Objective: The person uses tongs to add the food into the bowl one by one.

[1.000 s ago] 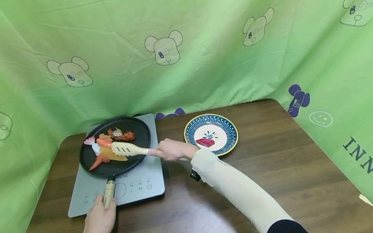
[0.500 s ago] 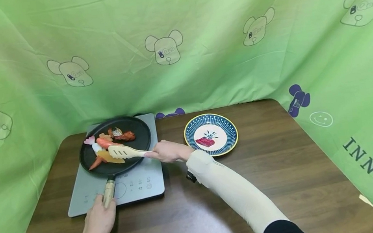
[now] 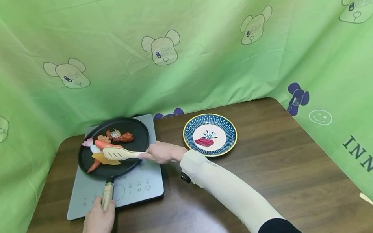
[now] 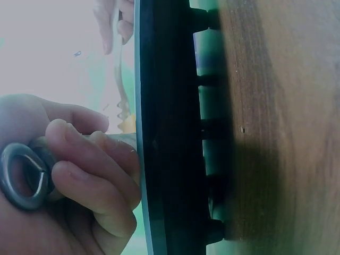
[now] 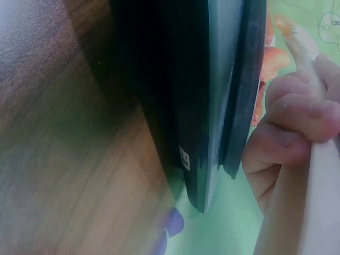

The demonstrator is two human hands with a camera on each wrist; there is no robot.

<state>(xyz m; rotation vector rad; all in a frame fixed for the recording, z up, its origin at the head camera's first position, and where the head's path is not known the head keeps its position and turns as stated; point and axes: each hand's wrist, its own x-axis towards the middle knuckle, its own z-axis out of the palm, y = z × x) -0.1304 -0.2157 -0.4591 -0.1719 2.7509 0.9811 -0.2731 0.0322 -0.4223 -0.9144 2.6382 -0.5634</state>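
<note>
My left hand [image 3: 99, 222] grips the beige handle [image 3: 107, 192] of a round black frying pan [image 3: 141, 140]; curled fingers also show in the left wrist view. In my right hand [image 3: 164, 151] I hold cream slotted tongs [image 3: 120, 153], their toothed head low over the food in the pan. An orange-red piece [image 3: 103, 145] and a flat yellow-orange piece [image 3: 105, 158] lie beside that head. Farther back in the pan is a glazed brown drumstick-like piece [image 3: 126, 137]. A pink tail-like tip [image 3: 88, 142] and an orange pointed piece [image 3: 94, 166] lie at the left.
Beneath the pan stands a grey induction cooktop [image 3: 138, 195] on the brown wooden table [image 3: 268, 160]. A blue-patterned plate [image 3: 229, 132] with one dark red meat-like piece [image 3: 204, 142] sits right of it. Green printed cloth [image 3: 202, 74] hangs behind and at both sides.
The tongs have shifted left and a little nearer, off the orange-red piece, which shows more. The yellow-orange piece has slid slightly left. My left hand keeps its grip.
</note>
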